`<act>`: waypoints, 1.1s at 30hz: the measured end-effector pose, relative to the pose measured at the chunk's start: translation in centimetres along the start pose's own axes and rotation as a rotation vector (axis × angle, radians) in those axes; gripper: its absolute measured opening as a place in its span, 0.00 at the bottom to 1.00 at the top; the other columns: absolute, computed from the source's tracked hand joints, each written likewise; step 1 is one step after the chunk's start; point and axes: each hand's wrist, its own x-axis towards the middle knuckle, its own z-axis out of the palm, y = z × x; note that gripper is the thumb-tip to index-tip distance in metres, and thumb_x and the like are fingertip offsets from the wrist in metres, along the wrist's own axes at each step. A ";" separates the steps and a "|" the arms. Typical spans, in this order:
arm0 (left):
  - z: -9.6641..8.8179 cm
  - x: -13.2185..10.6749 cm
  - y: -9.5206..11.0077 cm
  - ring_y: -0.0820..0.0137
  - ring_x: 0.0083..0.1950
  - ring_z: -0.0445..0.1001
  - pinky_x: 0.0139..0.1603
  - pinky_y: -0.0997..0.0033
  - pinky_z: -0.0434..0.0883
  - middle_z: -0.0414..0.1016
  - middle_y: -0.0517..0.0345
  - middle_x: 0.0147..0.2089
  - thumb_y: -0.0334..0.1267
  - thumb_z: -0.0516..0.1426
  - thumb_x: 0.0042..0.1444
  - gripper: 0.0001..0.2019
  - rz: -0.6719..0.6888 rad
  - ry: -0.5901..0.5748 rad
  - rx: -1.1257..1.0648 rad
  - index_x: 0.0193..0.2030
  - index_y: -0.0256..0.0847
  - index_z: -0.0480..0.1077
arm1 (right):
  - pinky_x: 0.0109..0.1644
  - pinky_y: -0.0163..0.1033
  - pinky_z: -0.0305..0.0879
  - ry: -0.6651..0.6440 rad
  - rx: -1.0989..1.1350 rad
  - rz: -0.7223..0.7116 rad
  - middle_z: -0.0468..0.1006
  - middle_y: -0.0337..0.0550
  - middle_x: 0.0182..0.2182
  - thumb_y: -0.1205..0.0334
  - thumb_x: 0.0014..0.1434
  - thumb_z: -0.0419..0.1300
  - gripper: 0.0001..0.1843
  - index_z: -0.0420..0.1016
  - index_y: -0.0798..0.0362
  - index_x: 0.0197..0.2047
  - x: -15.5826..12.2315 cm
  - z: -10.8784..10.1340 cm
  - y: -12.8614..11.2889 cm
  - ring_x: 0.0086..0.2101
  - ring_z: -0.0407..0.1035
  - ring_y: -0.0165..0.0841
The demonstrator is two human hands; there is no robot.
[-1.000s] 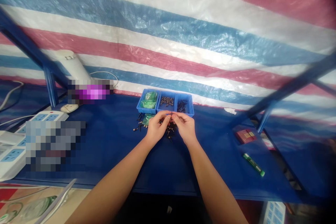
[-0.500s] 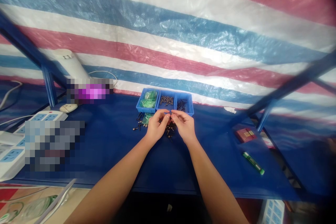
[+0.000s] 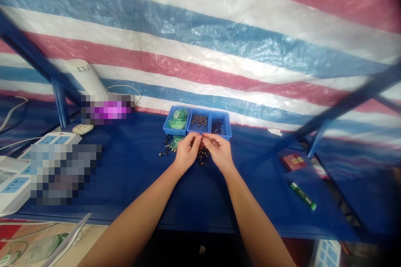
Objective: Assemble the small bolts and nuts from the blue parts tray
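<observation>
The left hand [image 3: 187,152] and right hand [image 3: 221,152] meet nearly tip to tip, fingers bunched — whether either grips anything, I can't tell from here. Small dark and brassy parts [image 3: 203,158] lie loose beneath them on the blue table [image 3: 125,175] — three blue bins [image 3: 175,132] stand just beyond.

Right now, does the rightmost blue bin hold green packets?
No, the rightmost blue bin holds dark pieces; green packets sit in the leftmost bin.
</observation>
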 end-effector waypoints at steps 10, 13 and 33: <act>0.2 -0.1 -0.1 0.73 0.29 0.74 0.31 0.75 0.71 0.75 0.59 0.30 0.44 0.54 0.62 0.10 0.005 -0.014 -0.067 0.43 0.40 0.68 | 0.44 0.44 0.74 -0.001 -0.023 0.010 0.82 0.44 0.35 0.53 0.52 0.67 0.16 0.80 0.52 0.42 -0.1 -0.1 -0.5 0.34 0.76 0.36; 0.2 -0.1 -0.2 0.74 0.27 0.72 0.29 0.76 0.69 0.73 0.61 0.26 0.45 0.52 0.63 0.11 -0.004 -0.003 -0.021 0.38 0.40 0.69 | 0.44 0.45 0.75 -0.029 -0.024 0.019 0.82 0.44 0.34 0.52 0.51 0.67 0.17 0.80 0.52 0.41 -0.1 0.1 -0.3 0.34 0.76 0.37; -0.1 -0.1 0.5 0.76 0.23 0.66 0.26 0.77 0.62 0.68 0.63 0.22 0.46 0.51 0.64 0.17 -0.009 0.014 0.099 0.28 0.39 0.67 | 0.40 0.41 0.73 -0.052 0.012 0.051 0.81 0.42 0.31 0.52 0.51 0.67 0.14 0.81 0.52 0.39 -0.2 0.2 -0.6 0.30 0.74 0.33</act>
